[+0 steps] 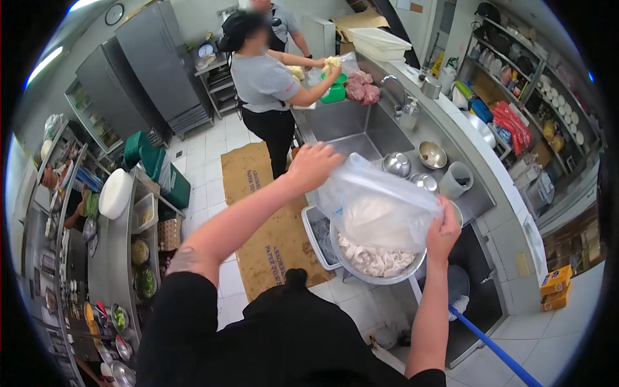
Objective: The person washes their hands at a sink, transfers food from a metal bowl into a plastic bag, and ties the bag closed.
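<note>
**Over the bowl: bag tipped, some contents already out**

Over the steel bowl (380,267) at the near end of the counter, I have both hands up on a clear plastic bag (377,206). My left hand (314,164) grips its far-left top edge; my right hand (442,229) pinches the right corner, fingers closed on the film. The bag hangs mouth-down, touching the bowl's contents. Pale white strips already lie in the bowl, and a white mass shows inside the bag, so I judge the emptying partly done, with more to tip out.

Beyond the bowl, the steel counter (474,200) carries small metal bowls (412,168) and a jug (456,179), then a sink (348,126). At its far end another person (267,84) handles meat. Cardboard (264,213) covers the white tiled floor; shelves line the left and right walls.
</note>
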`<act>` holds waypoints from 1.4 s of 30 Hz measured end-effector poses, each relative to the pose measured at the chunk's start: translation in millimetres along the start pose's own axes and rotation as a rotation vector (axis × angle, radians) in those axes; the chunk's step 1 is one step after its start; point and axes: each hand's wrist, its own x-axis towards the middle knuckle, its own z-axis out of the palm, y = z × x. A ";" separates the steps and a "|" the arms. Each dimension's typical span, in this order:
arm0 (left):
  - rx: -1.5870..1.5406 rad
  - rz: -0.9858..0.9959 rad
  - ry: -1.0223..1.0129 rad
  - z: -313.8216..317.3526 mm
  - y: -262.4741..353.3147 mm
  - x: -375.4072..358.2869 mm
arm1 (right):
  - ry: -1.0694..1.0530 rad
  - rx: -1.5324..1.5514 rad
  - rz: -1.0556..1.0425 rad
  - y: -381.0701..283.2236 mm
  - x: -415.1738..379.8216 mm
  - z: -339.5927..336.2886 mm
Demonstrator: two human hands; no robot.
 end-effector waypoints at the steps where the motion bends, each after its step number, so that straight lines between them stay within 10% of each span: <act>1: -0.195 -0.201 0.017 12.0 -2.0 -7.9 | 0.010 -0.001 -0.005 10.0 -4.0 -7.9; 3: -0.400 -0.387 0.030 53.1 5.6 -16.1 | -0.226 -0.352 0.155 29.9 -13.9 -20.3; 5: -1.603 -1.300 -0.311 89.2 27.7 -11.8 | -0.485 -0.550 0.204 39.8 -13.8 -29.6; 6: -1.605 -1.298 -0.317 95.0 34.4 -4.0 | -0.748 -0.739 0.247 46.7 -12.9 -34.5; 9: -1.554 -0.901 -0.231 62.7 55.7 42.8 | -1.045 -0.646 0.934 27.2 38.8 -53.5; 11: -1.150 -0.473 0.143 63.2 41.0 101.8 | -0.737 -0.650 0.385 150.6 47.6 -85.2; 15: -0.973 -0.156 0.660 -67.5 32.5 191.8 | 0.146 -0.195 0.363 53.0 119.7 -136.3; 20: -0.827 0.177 0.738 -89.4 33.4 200.7 | 0.660 -0.091 0.156 31.0 92.4 -98.6; 21: -0.760 0.229 0.660 -61.3 29.9 204.3 | 0.529 -0.854 -0.236 80.7 78.4 -110.2; 22: -0.687 0.285 0.587 -17.6 25.5 206.4 | 0.478 -0.862 -0.186 125.6 61.0 -98.8; 26: -0.563 0.177 0.019 153.6 4.0 187.6 | -0.037 -0.633 0.394 156.4 15.0 -45.1; 31: -0.972 -0.268 -0.275 270.3 26.5 185.4 | 0.415 0.321 1.038 202.4 -15.3 20.4; 34: -1.240 -0.504 -0.193 283.0 38.3 211.6 | 0.463 0.328 1.188 199.6 15.1 41.3; 38: -1.311 -0.234 0.327 210.7 30.6 235.1 | 0.478 0.029 0.686 140.9 69.7 47.7; 42: -1.158 -0.017 0.279 189.1 16.2 204.8 | 0.302 -0.571 0.101 121.6 61.6 37.9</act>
